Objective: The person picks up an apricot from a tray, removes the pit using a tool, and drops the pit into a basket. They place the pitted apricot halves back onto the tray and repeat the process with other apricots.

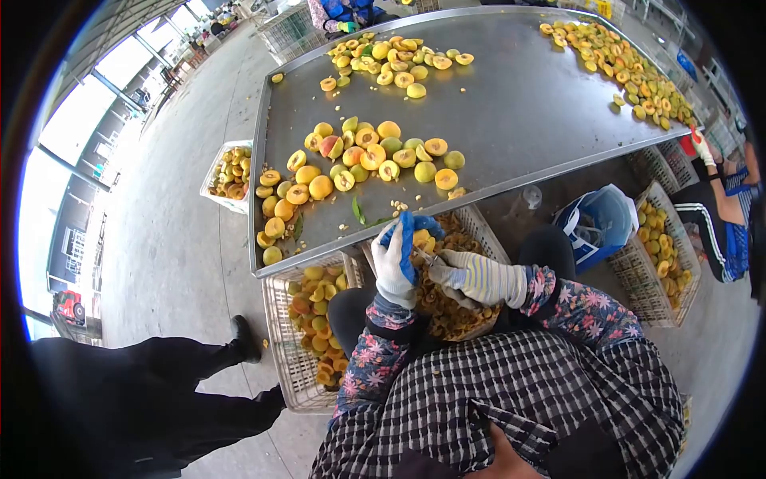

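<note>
My left hand [396, 262], in a white and blue glove, is closed around a halved yellow peach [424, 239] at the table's near edge. In a striped knit glove, my right hand [472, 278] grips a small metal tool [425, 255] with its tip against the fruit. Most of the tool's handle is hidden by the glove. Beneath both hands, a crate [488, 233] between my knees holds pits and scraps. Just beyond, a pile of peaches [369, 156], many cut in halves, lies on the metal table [495, 120].
A crate of peach halves [281, 351] stands by my left knee, another crate [214, 180] beyond the table's left side. Rightward are a blue bucket [594, 219] and a full crate [678, 299]. A person in black [159, 399] stands at left; others sit around the table.
</note>
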Tool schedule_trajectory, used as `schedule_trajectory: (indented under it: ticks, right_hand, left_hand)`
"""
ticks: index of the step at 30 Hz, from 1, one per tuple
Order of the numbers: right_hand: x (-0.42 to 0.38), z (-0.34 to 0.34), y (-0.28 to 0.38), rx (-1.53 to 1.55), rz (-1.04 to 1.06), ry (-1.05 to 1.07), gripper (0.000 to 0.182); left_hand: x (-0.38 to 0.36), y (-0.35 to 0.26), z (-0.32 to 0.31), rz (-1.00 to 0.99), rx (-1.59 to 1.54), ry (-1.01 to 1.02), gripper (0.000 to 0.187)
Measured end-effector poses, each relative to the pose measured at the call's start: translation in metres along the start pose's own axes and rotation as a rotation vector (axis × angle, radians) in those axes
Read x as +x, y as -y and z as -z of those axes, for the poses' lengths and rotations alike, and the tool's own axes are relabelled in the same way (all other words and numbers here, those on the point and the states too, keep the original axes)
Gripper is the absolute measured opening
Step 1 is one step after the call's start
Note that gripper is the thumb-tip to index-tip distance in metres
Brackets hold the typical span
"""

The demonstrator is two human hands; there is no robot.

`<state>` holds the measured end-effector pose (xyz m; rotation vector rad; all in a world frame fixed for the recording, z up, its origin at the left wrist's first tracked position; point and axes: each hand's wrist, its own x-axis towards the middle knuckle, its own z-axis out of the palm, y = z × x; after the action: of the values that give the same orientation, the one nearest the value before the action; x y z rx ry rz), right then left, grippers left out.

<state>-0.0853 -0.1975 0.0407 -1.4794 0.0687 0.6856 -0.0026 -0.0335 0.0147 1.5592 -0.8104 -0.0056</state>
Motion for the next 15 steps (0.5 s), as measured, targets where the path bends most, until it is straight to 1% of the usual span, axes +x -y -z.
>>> schedule_trajectory:
  ticks: [1, 2, 4, 5, 6, 8, 9, 12, 13, 15]
  right_hand:
    - [0.0, 0.003, 0.001, 0.062, -0.058, 0.028, 0.032]
    - [0.004, 0.007, -0.001, -0.085, 0.062, -0.001, 0.033]
    - [0.021, 0.021, -0.021, -0.383, 0.3, -0.061, 0.036]
    - [0.046, 0.035, -0.055, -0.723, 0.682, -0.237, 0.039]
    - [0.043, 0.032, -0.048, -0.808, 0.602, -0.296, 0.039]
    - [0.027, 0.012, -0.026, -0.967, 0.428, -0.415, 0.04]
    - [0.022, 0.004, -0.022, -0.928, 0.36, -0.388, 0.036]
    - [0.033, 0.012, -0.038, -0.795, 0.451, -0.279, 0.037]
    - [0.036, 0.016, -0.041, -0.848, 0.499, -0.229, 0.036]
    - [0.029, 0.014, -0.038, -0.845, 0.421, -0.228, 0.033]
  left_hand:
    - [0.001, 0.0, 0.0, 0.025, -0.018, -0.015, 0.021]
    - [0.002, 0.0, 0.0, 0.05, -0.037, -0.031, 0.026]
    - [0.003, 0.008, -0.005, 0.161, -0.155, -0.128, 0.05]
    - [-0.001, 0.018, -0.012, 0.156, -0.222, -0.19, 0.052]
    - [-0.005, 0.029, -0.018, 0.146, -0.287, -0.251, 0.054]
    - [-0.009, 0.027, -0.024, 0.157, -0.336, -0.313, 0.05]
    - [-0.006, 0.031, -0.023, 0.295, -0.547, -0.4, 0.055]
    - [-0.002, 0.031, -0.011, 0.396, -0.425, -0.245, 0.055]
    - [0.001, 0.024, -0.011, 0.471, -0.462, -0.205, 0.052]
    - [0.004, 0.016, -0.01, 0.5, -0.388, -0.149, 0.051]
